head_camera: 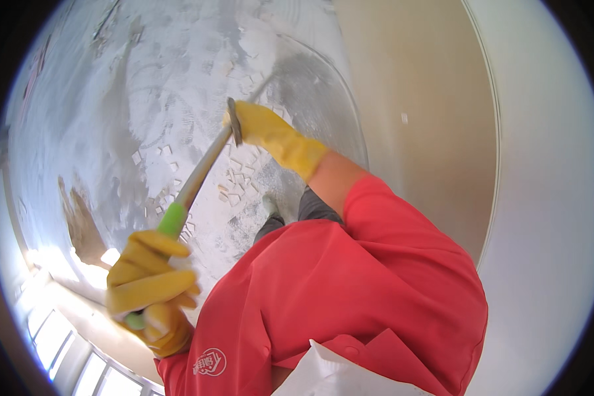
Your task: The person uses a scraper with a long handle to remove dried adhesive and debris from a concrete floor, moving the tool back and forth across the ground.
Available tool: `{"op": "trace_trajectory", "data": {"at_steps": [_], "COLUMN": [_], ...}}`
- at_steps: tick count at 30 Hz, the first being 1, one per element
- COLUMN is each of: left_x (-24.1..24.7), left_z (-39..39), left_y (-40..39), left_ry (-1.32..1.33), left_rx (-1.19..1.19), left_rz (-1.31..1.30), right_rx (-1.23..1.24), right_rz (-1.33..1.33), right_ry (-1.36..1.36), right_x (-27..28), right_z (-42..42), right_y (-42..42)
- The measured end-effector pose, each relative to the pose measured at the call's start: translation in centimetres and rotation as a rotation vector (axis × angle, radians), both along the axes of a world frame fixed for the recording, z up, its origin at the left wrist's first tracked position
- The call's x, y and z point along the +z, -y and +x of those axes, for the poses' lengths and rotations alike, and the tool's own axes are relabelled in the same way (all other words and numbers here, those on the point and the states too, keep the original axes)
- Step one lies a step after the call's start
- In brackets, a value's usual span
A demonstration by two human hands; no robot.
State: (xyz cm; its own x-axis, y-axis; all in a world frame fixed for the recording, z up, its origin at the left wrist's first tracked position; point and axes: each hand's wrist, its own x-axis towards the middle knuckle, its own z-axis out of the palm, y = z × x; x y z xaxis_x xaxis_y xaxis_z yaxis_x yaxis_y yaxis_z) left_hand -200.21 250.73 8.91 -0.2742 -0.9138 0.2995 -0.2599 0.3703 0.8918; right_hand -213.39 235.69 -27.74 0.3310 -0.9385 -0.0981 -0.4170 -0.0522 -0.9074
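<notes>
A long metal pole (pixel 205 171) with a green grip (pixel 172 220) slants across the view. My left hand (pixel 151 292), in a yellow rubber glove, is wrapped around the green grip near its lower end, some fingers only loosely curled. Farther up, my right hand (pixel 270 131), in a matching glove, holds the pole beside a flat grey metal part (pixel 234 121). Beyond that hand the pole runs on toward the floor, thin and blurred; what its far end bears cannot be made out.
Small pale square pieces (pixel 237 185) lie scattered over the dusty, white-smeared floor (pixel 178 99). A beige wall (pixel 416 123) stands at the right. One of my shoes (pixel 270 204) shows below the pieces. A brown patch (pixel 84 227) marks the floor at left, near bright windows (pixel 91 373).
</notes>
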Motion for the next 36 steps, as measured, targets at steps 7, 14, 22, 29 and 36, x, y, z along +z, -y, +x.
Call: {"op": "trace_trajectory", "data": {"at_steps": [7,14,22,29,36], "left_x": [-2.2,-0.4,-10.8,-22.0,-28.7], "left_z": [1.6,2.4,6.1,8.7,7.7], "left_y": [-0.7,-3.6,-14.4,-22.0,-38.2], "left_ry": [-0.148,-0.288,-0.569,0.078,0.079], "left_rx": [0.253,0.363,0.538,0.577,0.906], "left_rz": [0.154,0.169,0.523,0.377,0.869], "right_rx": [0.051,0.155,0.864,1.227,1.142], "right_rz": [0.017,0.216,0.616,0.502,0.619], "right_ry": [-0.305,-0.142,0.478,0.505,0.496], "right_x": [3.2,11.1,18.0,25.4,30.2], "right_z": [-7.7,-4.6,-0.2,6.1,6.6], "right_y": [-7.0,-4.0,-4.4,-19.6,-23.1]}}
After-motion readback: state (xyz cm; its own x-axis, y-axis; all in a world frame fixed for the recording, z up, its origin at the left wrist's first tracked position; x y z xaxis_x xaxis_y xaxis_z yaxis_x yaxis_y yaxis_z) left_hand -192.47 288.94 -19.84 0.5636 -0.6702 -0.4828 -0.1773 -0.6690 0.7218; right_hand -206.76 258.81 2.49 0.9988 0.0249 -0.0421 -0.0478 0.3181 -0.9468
